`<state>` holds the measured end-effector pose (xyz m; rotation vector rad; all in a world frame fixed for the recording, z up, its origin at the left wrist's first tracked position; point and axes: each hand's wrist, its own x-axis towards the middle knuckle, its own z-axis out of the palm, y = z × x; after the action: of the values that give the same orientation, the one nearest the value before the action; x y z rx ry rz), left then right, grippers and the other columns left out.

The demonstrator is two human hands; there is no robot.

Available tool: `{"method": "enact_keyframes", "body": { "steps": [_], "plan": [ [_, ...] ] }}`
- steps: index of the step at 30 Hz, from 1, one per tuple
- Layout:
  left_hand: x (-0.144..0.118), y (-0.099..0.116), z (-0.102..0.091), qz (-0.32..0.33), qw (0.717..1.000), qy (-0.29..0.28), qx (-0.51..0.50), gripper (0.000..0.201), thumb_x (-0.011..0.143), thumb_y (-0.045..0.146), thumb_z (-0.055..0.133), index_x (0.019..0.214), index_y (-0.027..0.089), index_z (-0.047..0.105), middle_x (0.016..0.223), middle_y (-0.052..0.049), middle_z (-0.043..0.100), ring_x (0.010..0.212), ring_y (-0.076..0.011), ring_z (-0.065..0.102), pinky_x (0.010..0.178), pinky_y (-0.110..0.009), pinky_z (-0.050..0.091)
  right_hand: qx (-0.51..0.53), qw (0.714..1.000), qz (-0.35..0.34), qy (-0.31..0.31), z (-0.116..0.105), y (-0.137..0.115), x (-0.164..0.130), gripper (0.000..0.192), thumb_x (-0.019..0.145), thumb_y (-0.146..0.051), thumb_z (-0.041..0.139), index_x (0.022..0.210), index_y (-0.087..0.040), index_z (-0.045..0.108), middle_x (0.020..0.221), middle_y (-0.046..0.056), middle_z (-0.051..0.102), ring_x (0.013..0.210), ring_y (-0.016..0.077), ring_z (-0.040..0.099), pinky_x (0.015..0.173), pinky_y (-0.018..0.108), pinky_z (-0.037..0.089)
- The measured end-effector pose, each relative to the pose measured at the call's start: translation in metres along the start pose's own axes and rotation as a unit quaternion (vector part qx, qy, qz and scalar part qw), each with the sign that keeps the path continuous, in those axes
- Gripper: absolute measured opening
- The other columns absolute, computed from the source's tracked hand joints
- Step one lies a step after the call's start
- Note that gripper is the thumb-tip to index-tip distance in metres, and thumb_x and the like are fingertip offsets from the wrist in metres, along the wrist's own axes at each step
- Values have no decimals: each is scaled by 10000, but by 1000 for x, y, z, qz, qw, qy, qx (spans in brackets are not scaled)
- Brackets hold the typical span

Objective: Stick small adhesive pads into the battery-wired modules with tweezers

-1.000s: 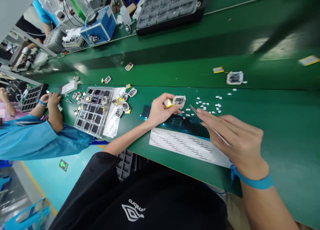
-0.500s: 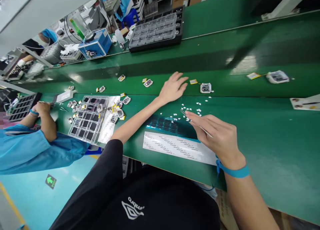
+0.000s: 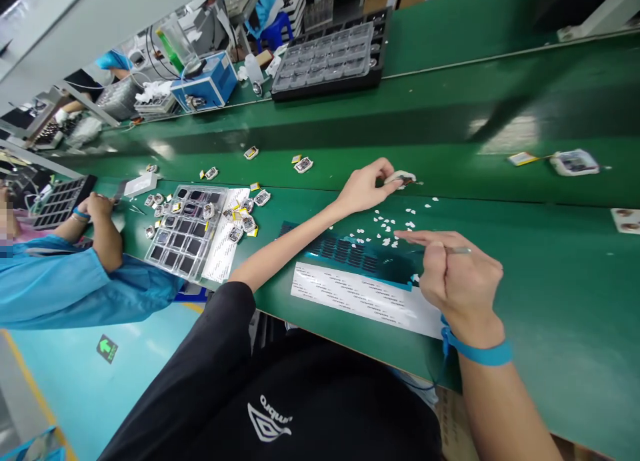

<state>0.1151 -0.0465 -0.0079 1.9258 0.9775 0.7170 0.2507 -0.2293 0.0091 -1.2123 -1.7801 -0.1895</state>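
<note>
My left hand [image 3: 367, 186] is closed on the edge of a small white-framed electronic module [image 3: 400, 177], which is tilted up at the back of the green bench. The yellow battery beside that module is hidden behind my fingers. In my right hand [image 3: 460, 274] are metal tweezers [image 3: 459, 250], their blunt end showing past my curled fingers and their tips hard to see. Small white pieces [image 3: 387, 227] lie scattered between my hands. Below them a translucent blue film with dark strips [image 3: 345, 253] lies next to a white printed sheet [image 3: 350, 293], partly under my right wrist.
Another module [image 3: 574, 162] with a yellow battery lies far right. To the left stands a clear compartment tray [image 3: 187, 231], beside a pile of modules [image 3: 245, 221]. A co-worker in a blue sleeve [image 3: 85, 281] sits there. Behind are a black tray [image 3: 330, 61] and a blue box [image 3: 206, 81].
My left hand has moved right and down from spread fingers to a grip on the module, lifting it. My right hand has turned and drawn back from the white pieces.
</note>
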Motion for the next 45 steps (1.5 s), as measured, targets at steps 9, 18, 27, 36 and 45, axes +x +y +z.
{"method": "enact_keyframes", "body": {
  "steps": [9,18,27,36,45],
  "plan": [
    [-131,25,-36,-124,920,-148,-340,508,903,567,789,1175,189,584,892,-28,780,781,-158,771,818,-326,611,10,997,49,-60,19,-19,-12,255,1039,-253,570,1261,-233,694,769,-5,747,570,124,634,518,275,428],
    [-161,26,-23,-75,940,-111,-315,349,1035,465,612,1222,170,622,1033,-40,706,641,-85,717,691,-253,596,42,992,39,-110,15,-26,-8,108,994,-263,691,1101,-271,705,818,-20,765,549,103,601,510,279,435],
    [-166,38,-33,-113,967,-110,-201,326,1092,332,388,1318,202,583,657,66,612,570,-103,666,695,-242,583,16,991,-8,-132,19,-30,-10,273,976,-184,698,1224,-300,698,837,-35,788,545,94,635,489,275,437],
    [-169,43,-34,-63,995,-74,-22,401,1017,260,393,1347,194,611,597,85,490,531,-128,457,657,-272,461,21,985,-40,-165,21,-28,-12,142,997,-194,668,1052,-303,741,730,-75,763,547,92,643,494,284,439],
    [-167,40,-34,-62,996,-31,-57,346,1014,361,426,1060,207,734,662,26,612,552,-117,489,585,-260,410,64,986,41,-146,13,-28,-6,172,977,-259,734,1138,-317,747,691,-77,734,450,82,559,474,272,440]
  ]
}}
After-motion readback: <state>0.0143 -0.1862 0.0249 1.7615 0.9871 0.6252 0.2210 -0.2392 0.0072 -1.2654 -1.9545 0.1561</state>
